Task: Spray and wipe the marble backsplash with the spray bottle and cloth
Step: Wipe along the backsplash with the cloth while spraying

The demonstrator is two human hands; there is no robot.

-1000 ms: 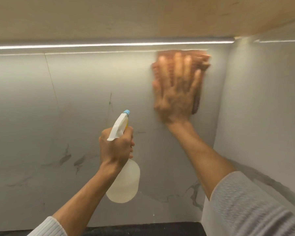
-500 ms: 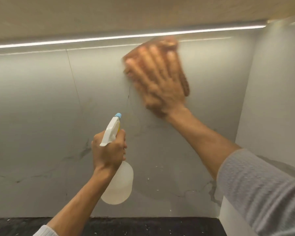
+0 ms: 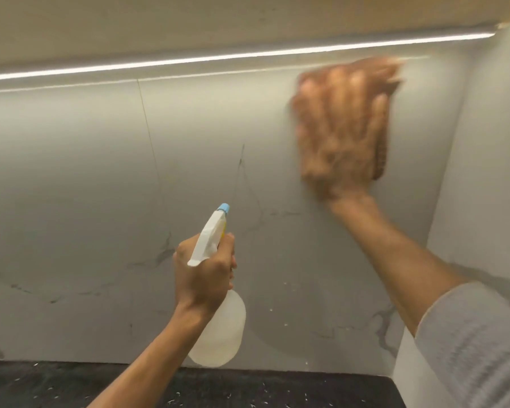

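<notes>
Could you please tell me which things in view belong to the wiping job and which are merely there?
In use: spray bottle in left hand; cloth under right hand; marble backsplash.

Merely there: dark countertop; light strip.

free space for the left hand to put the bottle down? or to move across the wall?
Bare dark countertop lies left of the left hand holding the spray bottle. The marble backsplash is open from the bottle leftward. It is crowded top right: the right hand presses the cloth near the side wall.
</notes>
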